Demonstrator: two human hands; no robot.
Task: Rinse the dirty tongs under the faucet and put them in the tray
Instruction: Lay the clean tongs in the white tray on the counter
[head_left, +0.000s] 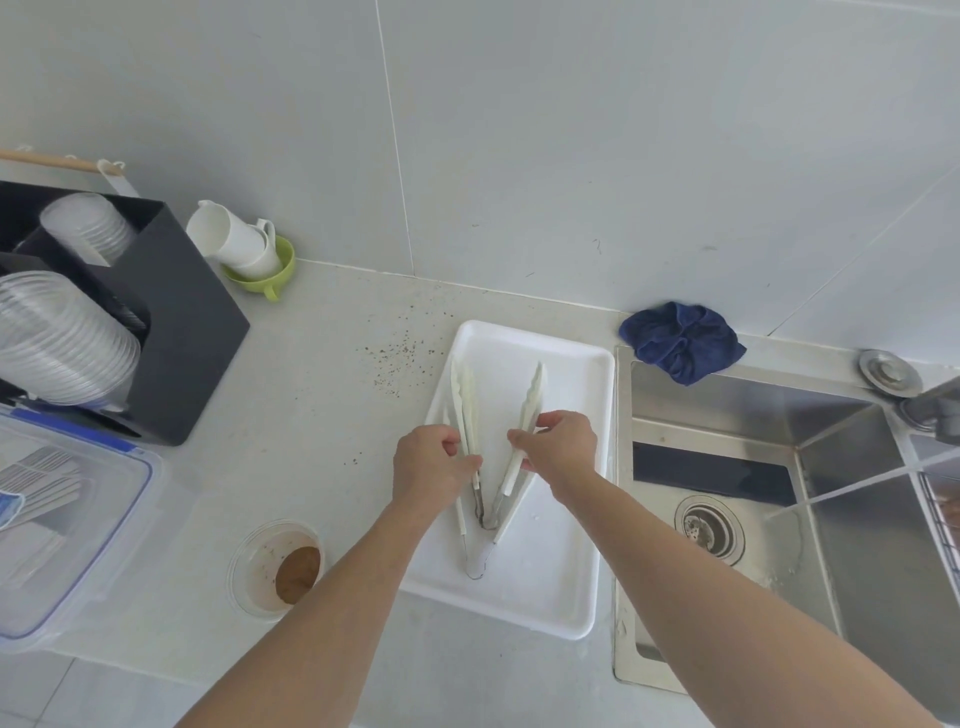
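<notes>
Two hands work over the tray (582, 364), which sits on the counter (322, 415) with its right edge just beside the sink (727, 415). Tongs (532, 395) lie spread in a V inside the tray, hinge toward the near edge and tips toward the wall, so the long axis runs from near to far. The left hand (428, 465) pinches the left arm of the V partway up; the right hand (558, 441) has its fingers curled around the right arm at about the same height. Both grips sit above the hinge, with the toothed tips well beyond the fingers. A second hinge and another pale arm show just below and left of the first (there may be two pairs overlapping, but I cannot tell for sure). Neither hand is clearly nearer to the tongs, since each already holds its own side; the right hand is nearer the sink, where water (857, 483) runs in a slanting stream toward the drain (709, 525). Judging by this, the tongs are being set down in the tray, and letting go is what remains. A blue cloth (680, 340) lies at the sink's far left corner, and a bowl (275, 569) with brown residue stands near the counter's front edge. No brand, label or readable writing shows anywhere.
</notes>
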